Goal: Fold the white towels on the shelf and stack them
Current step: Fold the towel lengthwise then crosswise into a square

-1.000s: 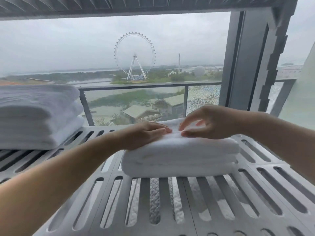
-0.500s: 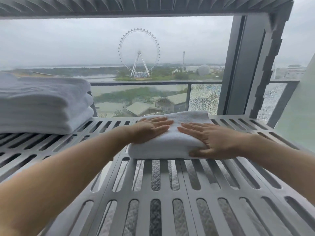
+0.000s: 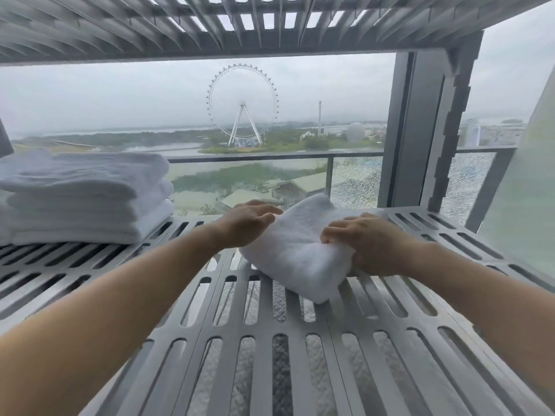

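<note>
A folded white towel (image 3: 295,250) lies askew on the grey slatted shelf (image 3: 270,355), one corner pointing toward me and its near end slightly raised. My right hand (image 3: 365,243) grips the towel's right end, thumb underneath and fingers curled over the top. My left hand (image 3: 244,225) rests on the towel's left far edge with its fingers bent over it. A stack of folded white towels (image 3: 87,196) sits at the left of the same shelf, apart from both hands.
A second slatted shelf (image 3: 210,22) hangs close overhead. A grey upright post (image 3: 420,130) stands at the back right corner. Behind the shelf is a window with a balcony railing (image 3: 270,159). A pale panel (image 3: 522,187) borders the right side.
Both hands were lying flat on the squarely placed towel. Now the right hand has closed on its right end and the towel has turned and lifted at the near end.
</note>
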